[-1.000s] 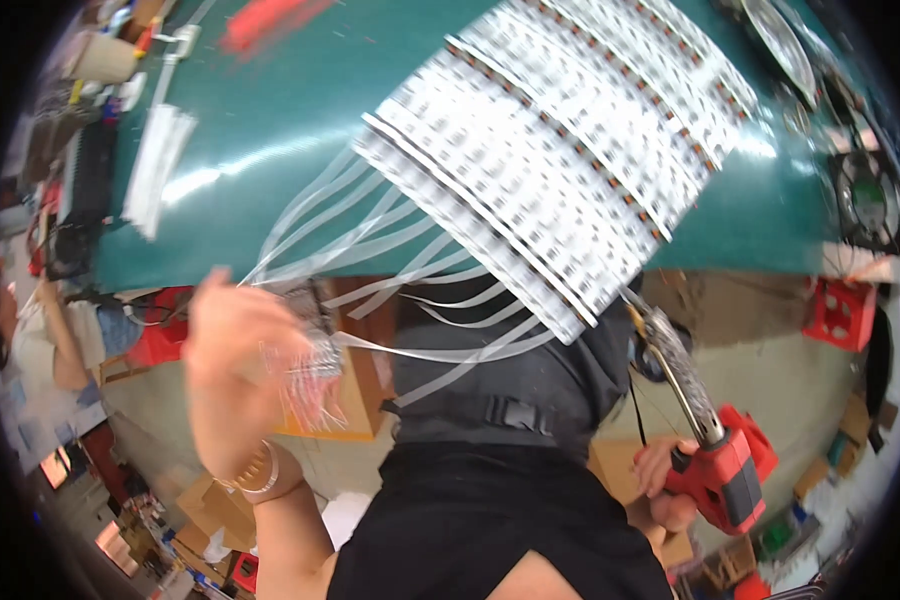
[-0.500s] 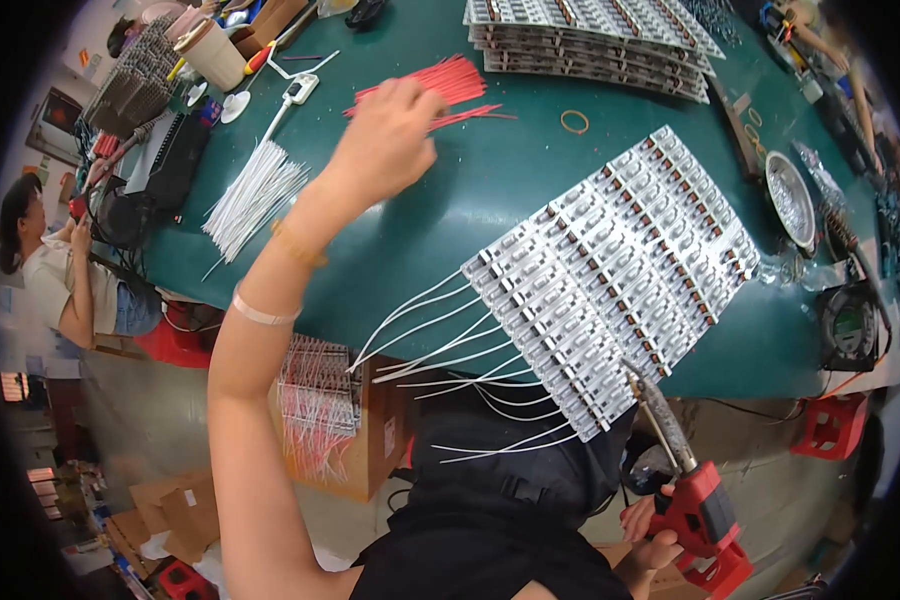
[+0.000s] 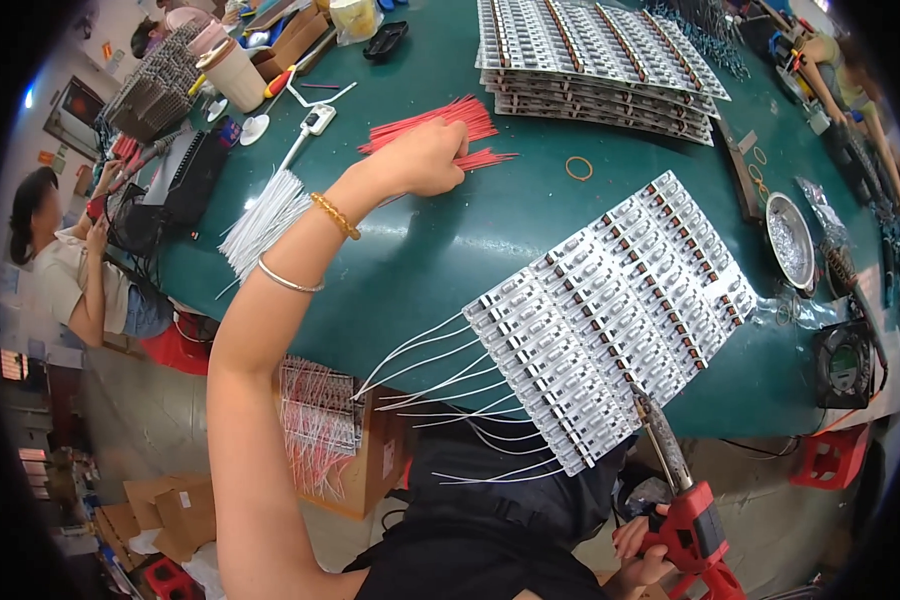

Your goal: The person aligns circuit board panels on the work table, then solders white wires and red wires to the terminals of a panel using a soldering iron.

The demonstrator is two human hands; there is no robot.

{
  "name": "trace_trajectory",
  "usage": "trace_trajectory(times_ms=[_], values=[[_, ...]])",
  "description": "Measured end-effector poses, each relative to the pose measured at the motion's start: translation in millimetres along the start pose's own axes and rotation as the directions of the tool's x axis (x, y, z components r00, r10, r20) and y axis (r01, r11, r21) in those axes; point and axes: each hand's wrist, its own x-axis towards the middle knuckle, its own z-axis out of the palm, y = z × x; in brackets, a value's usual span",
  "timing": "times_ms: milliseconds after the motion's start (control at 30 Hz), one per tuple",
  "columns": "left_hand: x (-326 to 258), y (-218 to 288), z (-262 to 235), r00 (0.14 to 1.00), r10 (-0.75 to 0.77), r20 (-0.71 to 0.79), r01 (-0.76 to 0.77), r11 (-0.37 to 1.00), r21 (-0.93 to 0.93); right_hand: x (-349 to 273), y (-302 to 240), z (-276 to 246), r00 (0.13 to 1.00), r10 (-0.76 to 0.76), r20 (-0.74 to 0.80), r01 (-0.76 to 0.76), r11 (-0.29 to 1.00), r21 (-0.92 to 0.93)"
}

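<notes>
My left hand [image 3: 432, 158] reaches out to a bundle of thin red wires [image 3: 448, 120] on the table. Its fingers are curled down at the near strands, and their tips are hidden, so what they pinch cannot be made out. Low on the right, my right hand [image 3: 642, 552] is closed round a red soldering gun [image 3: 692, 525]. The gun's metal tip points up at the lower edge of a panel of small circuit boards [image 3: 610, 310]. Several white wires [image 3: 440, 345] trail from the panel's left edge, past the table's front.
A stack of similar panels [image 3: 600, 80] stands at the back. White wires [image 3: 267, 222] lie at the left. A metal bowl [image 3: 790, 240] and a small fan [image 3: 842, 366] sit at the right. Below the table is a cardboard box [image 3: 375, 465]. A co-worker [image 3: 75, 270] sits far left.
My left hand has shifted slightly right over the red wires, its fingers curling in more. The whole view has moved, so the table sits lower. My right hand still grips the soldering gun.
</notes>
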Motion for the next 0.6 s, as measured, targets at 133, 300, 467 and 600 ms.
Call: trace_trajectory(times_ms=[133, 300, 467, 600], values=[[1.0, -0.8, -0.1, 0.999, 0.043, 0.032, -0.044, 0.998, 0.034, 4.0, 1.3, 3.8, 1.000, -0.017, 0.000, 0.017, 1.000, 0.002], [19.0, 4.0, -2.6, 0.983, -0.054, 0.174, 0.004, 0.961, 0.277, -1.3, 6.5, -0.9, 1.000, 0.008, -0.002, -0.008, 0.999, 0.045], [17.1, -11.1, -22.7, 0.975, -0.081, 0.207, 0.068, 0.995, 0.068, -13.5, 7.6, -2.5, 0.995, 0.084, -0.053, -0.081, 0.995, 0.054], [8.1, -35.4, -23.6, 0.956, -0.145, 0.256, 0.144, 0.989, 0.023, 5.4, 18.8, 9.7, 0.992, 0.117, -0.042, -0.112, 0.987, 0.117]])
